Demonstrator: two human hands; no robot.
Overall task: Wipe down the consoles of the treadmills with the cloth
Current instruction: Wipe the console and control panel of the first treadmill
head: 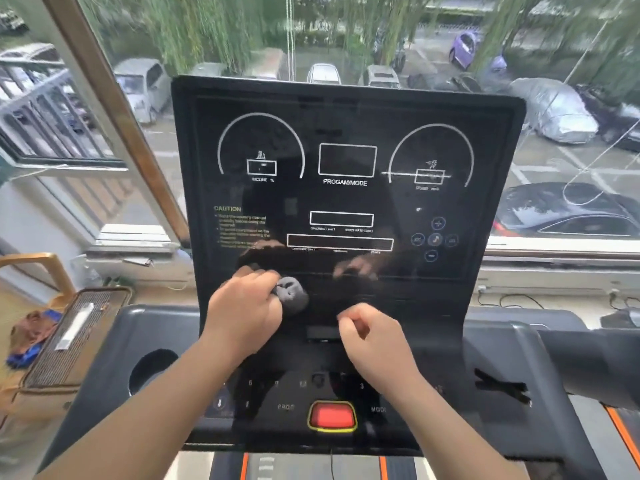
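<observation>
Head view: the left hand (247, 306) grips the bunched grey cloth (292, 294) against the console (349, 202), low on its panel; unwiped display lies above; the right hand (372, 336), loosely curled and empty, hovers just right of it.

Treadmill console (346, 202) display printed "PROGAM/MODE" under centre box, "INCLINE %" under left dial, "CAUTION" heading at left with small print unreadable, lower keypad (311, 393) marked "PROG", "MODE", digits 6, 9, 3
</observation>
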